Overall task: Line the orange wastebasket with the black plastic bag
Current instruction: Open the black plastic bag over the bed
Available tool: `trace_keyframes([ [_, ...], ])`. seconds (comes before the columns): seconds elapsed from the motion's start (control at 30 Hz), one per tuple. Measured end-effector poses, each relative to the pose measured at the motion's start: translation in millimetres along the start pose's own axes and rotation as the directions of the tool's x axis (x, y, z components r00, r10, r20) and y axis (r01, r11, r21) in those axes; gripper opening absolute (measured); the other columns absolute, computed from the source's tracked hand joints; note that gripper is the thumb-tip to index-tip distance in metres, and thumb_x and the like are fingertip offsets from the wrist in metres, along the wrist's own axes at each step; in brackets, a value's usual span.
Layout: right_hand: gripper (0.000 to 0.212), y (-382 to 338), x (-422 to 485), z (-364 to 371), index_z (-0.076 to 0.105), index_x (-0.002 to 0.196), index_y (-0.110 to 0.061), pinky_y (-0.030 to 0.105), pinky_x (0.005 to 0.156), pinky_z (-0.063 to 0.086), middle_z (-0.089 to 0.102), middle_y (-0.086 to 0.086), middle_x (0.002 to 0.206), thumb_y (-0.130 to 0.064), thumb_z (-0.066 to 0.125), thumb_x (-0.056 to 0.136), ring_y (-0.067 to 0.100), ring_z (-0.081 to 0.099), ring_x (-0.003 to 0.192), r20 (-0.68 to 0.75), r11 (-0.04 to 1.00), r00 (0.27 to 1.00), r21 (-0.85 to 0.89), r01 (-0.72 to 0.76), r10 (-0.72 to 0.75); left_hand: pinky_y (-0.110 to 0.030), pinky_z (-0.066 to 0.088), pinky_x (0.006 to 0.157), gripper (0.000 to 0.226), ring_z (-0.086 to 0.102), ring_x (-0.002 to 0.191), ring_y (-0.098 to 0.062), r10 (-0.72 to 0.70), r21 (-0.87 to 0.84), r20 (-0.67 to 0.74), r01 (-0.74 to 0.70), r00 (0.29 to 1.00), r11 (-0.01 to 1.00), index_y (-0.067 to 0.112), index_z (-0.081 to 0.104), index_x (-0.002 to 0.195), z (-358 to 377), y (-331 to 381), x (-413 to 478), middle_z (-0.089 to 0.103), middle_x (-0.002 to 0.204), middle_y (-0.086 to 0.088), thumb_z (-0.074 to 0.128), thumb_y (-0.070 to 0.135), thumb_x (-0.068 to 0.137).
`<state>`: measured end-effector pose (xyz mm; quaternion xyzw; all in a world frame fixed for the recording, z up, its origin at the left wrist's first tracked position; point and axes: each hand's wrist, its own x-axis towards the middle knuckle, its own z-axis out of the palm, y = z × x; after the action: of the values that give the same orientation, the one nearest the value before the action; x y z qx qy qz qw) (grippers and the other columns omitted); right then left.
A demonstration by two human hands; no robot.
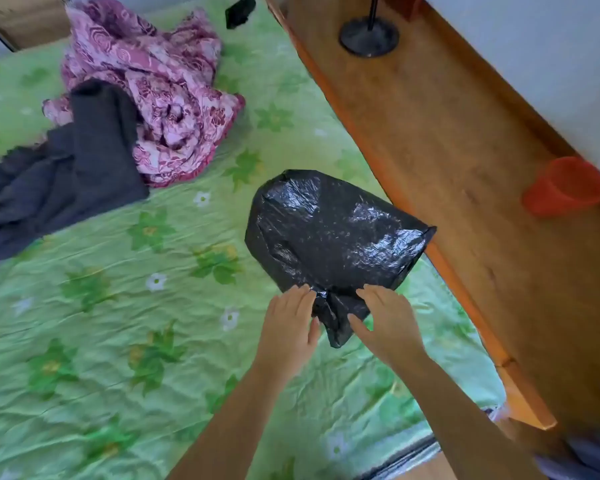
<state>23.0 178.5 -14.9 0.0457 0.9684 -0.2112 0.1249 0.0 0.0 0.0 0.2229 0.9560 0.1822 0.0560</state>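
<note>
Bag is puffed up on the bed, your left hand and right hand laid straight-fingered on its near neck, clasping nothing. Basket sits far right, well apart. Lift without pinching and that slick neck may slip free.

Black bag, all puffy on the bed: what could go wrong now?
The black bag looks thin; if the left hand and right hand tug its bunched mouth apart too hard, it might rip.
It is puffed with air, so it may not sit flat inside the orange wastebasket.
The wastebasket is off on the wooden ledge, apart from the bag, so reaching could knock it.
</note>
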Motion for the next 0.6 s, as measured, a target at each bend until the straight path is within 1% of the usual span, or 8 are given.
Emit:
trace_keyframes([
  [0.07, 0.051, 9.9, 12.5, 13.6, 0.047, 0.128, -0.013, 0.043, 0.108, 0.028, 0.048, 0.006, 0.136, -0.038, 0.057, 0.084, 0.021, 0.04, 0.127, 0.007, 0.999, 1.0, 0.034, -0.016, 0.016, -0.05, 0.048, 0.089, 0.042, 0.059, 0.107, -0.033, 0.014, -0.02, -0.003, -0.014, 1.0, 1.0, -0.001, 0.056, 0.112, 17.0, -2.7, 11.1, 0.064, 0.113, -0.018, 0.068, 0.007, 0.073],
  [0.17, 0.053, 14.4, 24.1, 38.6, 0.052, 0.123, -0.009, 0.045, 0.105, 0.032, 0.053, 0.011, 0.13, -0.036, 0.065, 0.079, 0.025, 0.045, 0.123, 0.034, 0.997, 0.999, 0.074, 0.004, -0.007, -0.048, 0.048, 0.09, 0.042, 0.058, 0.108, -0.033, 0.017, -0.034, 0.027, -0.016, 0.999, 0.999, -0.001, 0.055, 0.113, 41.0, -13.3, 20.8, 0.063, 0.114, -0.018, 0.066, 0.006, 0.074],
  [0.3, 0.058, 15.3, 34.4, 76.8, 0.059, 0.113, -0.005, 0.054, 0.095, 0.042, 0.061, 0.017, 0.118, -0.028, 0.079, 0.063, 0.034, 0.056, 0.112, -0.004, 0.995, 0.999, 0.09, 0.044, -0.044, -0.046, 0.048, 0.09, 0.041, 0.057, 0.109, -0.031, 0.027, -0.001, 0.081, -0.027, 0.996, 1.0, 0.001, 0.054, 0.115, 69.6, -31.5, 23.7, 0.062, 0.116, -0.017, 0.063, 0.009, 0.076],
  [0.37, 0.064, 17.3, 38.8, 95.1, 0.055, 0.119, -0.008, 0.054, 0.1, 0.036, 0.057, 0.014, 0.126, -0.032, 0.077, 0.063, 0.032, 0.049, 0.12, 0.012, 0.995, 1.0, 0.099, 0.019, -0.02, -0.045, 0.049, 0.089, 0.042, 0.058, 0.108, -0.03, 0.043, 0.011, 0.108, -0.045, 0.993, 0.999, 0.002, 0.054, 0.115, 82.2, -37.6, 22.8, 0.062, 0.116, -0.016, 0.065, 0.012, 0.076],
  [0.43, 0.071, 21.4, 43.1, 111.4, 0.045, 0.129, -0.014, 0.054, 0.107, 0.024, 0.045, 0.008, 0.139, -0.04, 0.071, 0.069, 0.027, 0.035, 0.131, 0.07, 0.996, 0.998, 0.089, -0.008, 0.002, -0.045, 0.05, 0.088, 0.043, 0.059, 0.107, -0.031, 0.065, 0.001, 0.117, -0.065, 0.991, 0.998, 0.001, 0.055, 0.113, 93.2, -41.8, 22.5, 0.063, 0.114, -0.016, 0.068, 0.012, 0.073],
  [0.5, 0.077, 24.0, 46.5, 124.6, 0.035, 0.135, -0.019, 0.053, 0.111, 0.015, 0.035, 0.004, 0.146, -0.044, 0.067, 0.071, 0.024, 0.025, 0.137, 0.112, 0.997, 0.993, 0.067, -0.036, 0.029, -0.047, 0.049, 0.089, 0.044, 0.058, 0.108, -0.031, 0.069, -0.004, 0.133, -0.069, 0.989, 0.998, 0.002, 0.055, 0.113, 102.6, -44.7, 21.8, 0.063, 0.115, -0.016, 0.068, 0.013, 0.073],
  [0.53, 0.079, 24.2, 47.4, 129.8, 0.033, 0.136, -0.019, 0.054, 0.111, 0.014, 0.034, 0.003, 0.146, -0.043, 0.068, 0.07, 0.025, 0.024, 0.137, 0.119, 0.997, 0.992, 0.056, -0.05, 0.043, -0.047, 0.049, 0.09, 0.044, 0.057, 0.11, -0.031, 0.072, -0.001, 0.143, -0.073, 0.987, 0.997, 0.003, 0.054, 0.114, 107.3, -46.9, 21.3, 0.062, 0.116, -0.015, 0.067, 0.014, 0.074],
  [0.6, 0.078, 24.5, 49.0, 138.2, 0.036, 0.135, -0.017, 0.056, 0.109, 0.019, 0.04, 0.006, 0.143, -0.034, 0.072, 0.068, 0.026, 0.031, 0.134, 0.099, 0.995, 0.992, 0.051, -0.087, 0.082, -0.047, 0.048, 0.091, 0.043, 0.056, 0.112, -0.03, 0.088, 0.011, 0.16, -0.091, 0.983, 0.996, 0.003, 0.054, 0.115, 113.3, -50.5, 19.3, 0.062, 0.119, -0.014, 0.065, 0.016, 0.076],
])
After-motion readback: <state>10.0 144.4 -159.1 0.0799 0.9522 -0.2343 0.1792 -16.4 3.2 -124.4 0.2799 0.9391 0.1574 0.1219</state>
